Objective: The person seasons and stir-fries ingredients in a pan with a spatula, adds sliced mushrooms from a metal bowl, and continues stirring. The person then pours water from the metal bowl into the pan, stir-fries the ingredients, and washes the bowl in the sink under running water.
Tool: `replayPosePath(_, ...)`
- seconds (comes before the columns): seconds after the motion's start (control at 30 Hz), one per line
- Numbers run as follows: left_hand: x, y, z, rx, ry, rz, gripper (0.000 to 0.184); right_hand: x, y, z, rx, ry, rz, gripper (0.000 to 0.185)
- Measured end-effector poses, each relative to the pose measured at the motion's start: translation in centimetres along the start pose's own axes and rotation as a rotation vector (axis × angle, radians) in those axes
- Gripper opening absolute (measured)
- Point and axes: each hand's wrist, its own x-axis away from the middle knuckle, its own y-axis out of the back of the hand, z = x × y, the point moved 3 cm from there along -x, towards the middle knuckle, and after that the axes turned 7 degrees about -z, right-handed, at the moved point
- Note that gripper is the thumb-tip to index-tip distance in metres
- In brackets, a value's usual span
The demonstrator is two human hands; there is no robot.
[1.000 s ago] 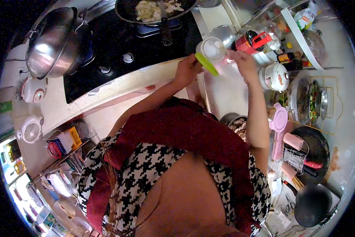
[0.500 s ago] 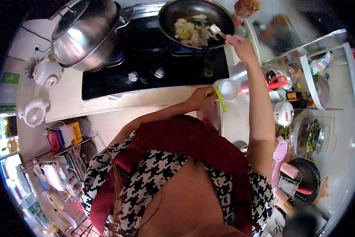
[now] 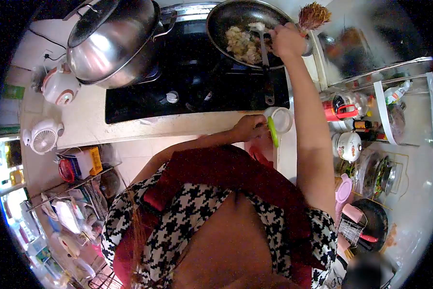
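My left hand (image 3: 250,129) is closed on a small white jar (image 3: 281,120), whose green lid (image 3: 273,132) stands tilted open beside the fingers. Over the right rim of the wok (image 3: 216,29), my right hand (image 3: 288,42) has its fingers closed on a small spoon, which is mostly hidden by the hand. Pale chopped food (image 3: 240,44) lies in the wok. A spatula (image 3: 265,58) rests in it, its dark handle reaching over the stove's front.
A large steel pot (image 3: 108,48) with a lid occupies the left of the black stove (image 3: 130,103). To the right are a lidded white pot (image 3: 348,146), bottles and a red-handled jug (image 3: 346,108). A brush (image 3: 314,16) stands behind the wok.
My right hand has gone from the jar to the wok, carrying white stuff on the spoon, and now hangs farther over the food. My left hand still holds the jar. The view has shifted.
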Motion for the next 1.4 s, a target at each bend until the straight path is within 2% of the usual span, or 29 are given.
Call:
replayPosePath(0.1,-0.2,-0.2,-0.1,0.091,0.099,0.071,0.019,0.5,0.3,0.4,0.019,0.08,-0.047,0.029)
replayPosePath(0.2,-0.8,-0.2,-1.0,-0.133,0.033,0.07,0.021,1.9,1.9,-0.2,0.013,0.1,-0.106,0.025)
replayPosePath(0.33,-1.9,-1.8,1.4,-0.037,-0.101,-0.126,0.022,3.9,5.4,-3.2,-0.153,-0.023,-0.099,0.022)
replayPosePath(0.43,-2.1,-2.0,0.7,0.153,0.046,-0.086,0.022,6.2,6.6,-6.2,-0.385,-0.084,-0.08,0.023)
replayPosePath(0.5,-2.3,-1.8,-0.7,0.149,0.092,-0.078,0.022,8.5,7.4,-8.6,-0.541,-0.127,-0.037,0.024)
replayPosePath(0.57,-2.6,-2.3,-0.3,0.175,0.085,-0.105,0.022,11.9,9.4,-10.4,-0.464,-0.234,0.141,0.023)
replayPosePath(0.6,-2.9,-2.1,-1.2,0.087,0.021,-0.115,0.021,13.7,10.3,-11.0,-0.354,-0.293,0.241,0.023)
replayPosePath(0.63,-3.4,-3.3,0.9,0.348,0.091,-0.121,0.021,15.7,10.1,-12.2,-0.39,-0.181,0.158,0.022)
replayPosePath(0.7,-4.2,-3.4,1.0,0.124,0.03,-0.09,0.019,18.4,9.9,-12.7,-0.188,-0.14,0.372,0.021)
replayPosePath(0.73,-4.5,-3.9,1.3,0.166,0.082,-0.068,0.019,19.2,9.8,-12.1,-0.077,-0.199,0.421,0.02)
replayPosePath(0.8,-5.3,-5.4,1.6,0.241,0.184,-0.016,0.017,21.0,6.4,-13.2,0.021,-0.052,0.44,0.025)
replayPosePath(0.83,-5.7,-6.2,1.2,0.267,0.189,-0.023,0.017,21.0,6.9,-12.8,0.028,-0.053,0.403,0.025)
replayPosePath(0.9,-5.9,-7.5,0.3,0.322,0.216,-0.043,0.015,23.1,7.1,-14.2,-0.125,-0.337,0.096,0.025)
replayPosePath(0.93,-6.4,-7.6,0.3,0.301,0.204,0.038,0.017,23.7,7.8,-15.1,-0.149,-0.355,0.016,0.025)
replayPosePath(1.0,-7.9,-8.1,0.7,0.329,0.232,0.024,0.02,25.6,10.2,-16.5,-0.194,-0.404,-0.138,0.024)
replayPosePath(1.03,-8.4,-8.6,1.0,0.338,0.258,0.029,0.022,26.9,11.8,-17.5,-0.246,-0.567,-0.119,0.023)
replayPosePath(1.17,-11.5,-9.7,3.3,0.361,0.29,0.112,0.029,34.5,17.6,-22.6,-0.07,-0.832,-0.232,0.026)
replayPosePath(1.23,-14.0,-10.2,5.0,0.231,0.372,0.209,0.028,39.6,20.3,-23.9,0.043,-0.938,-0.243,0.03)
replayPosePath(1.3,-13.9,-10.9,2.3,0.149,0.33,0.06,0.028,45.1,22.6,-24.0,0.112,-1.0,-0.27,0.024)
replayPosePath(1.37,-14.1,-11.9,1.3,0.14,0.278,0.08,0.027,50.8,24.7,-23.4,0.211,-1.265,-0.204,0.023)
replayPosePath(1.4,-14.4,-12.3,1.3,0.118,0.286,0.115,0.027,52.7,25.5,-22.2,0.128,-1.336,-0.275,0.024)
